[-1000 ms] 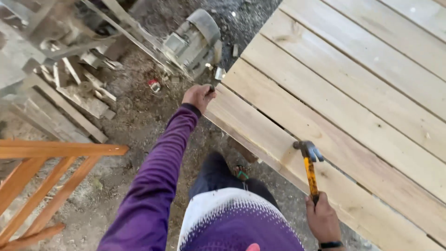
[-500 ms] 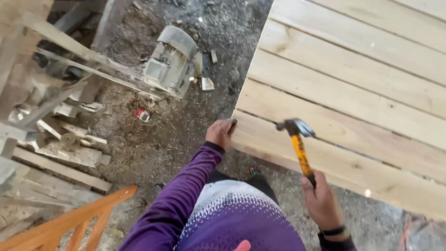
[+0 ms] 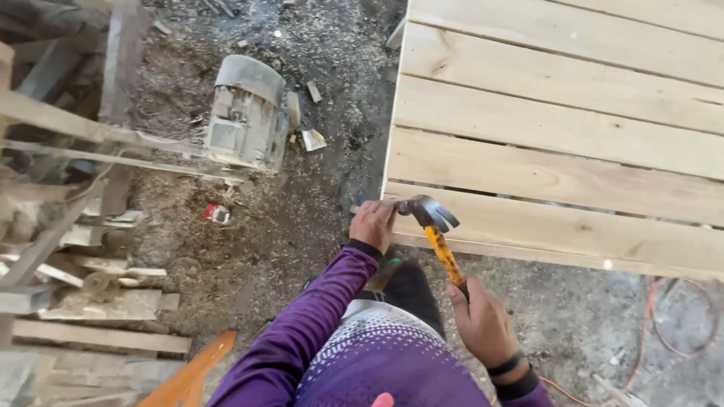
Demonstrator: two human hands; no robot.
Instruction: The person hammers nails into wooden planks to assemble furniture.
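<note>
My left hand [image 3: 372,224] rests at the near left corner of a platform of pale wooden planks [image 3: 558,136], fingers pinched together at the plank's edge; what they pinch is too small to tell. My right hand [image 3: 480,322] grips the yellow handle of a claw hammer [image 3: 435,230]. The hammer's dark steel head sits just right of my left fingers, at the corner of the nearest plank. Both arms wear purple sleeves, and a dark band circles my right wrist.
A grey electric motor [image 3: 246,113] lies on the sawdust-strewn ground [image 3: 302,218] to the left. Scrap timber and a wooden frame [image 3: 68,249] crowd the far left. An orange board [image 3: 188,377] lies at the bottom. Orange cable [image 3: 671,316] loops at lower right.
The hammer head has dropped leftward onto the plank corner, close to my left fingers. My left hand stays at that corner. The view has shifted, bringing the motor more into sight.
</note>
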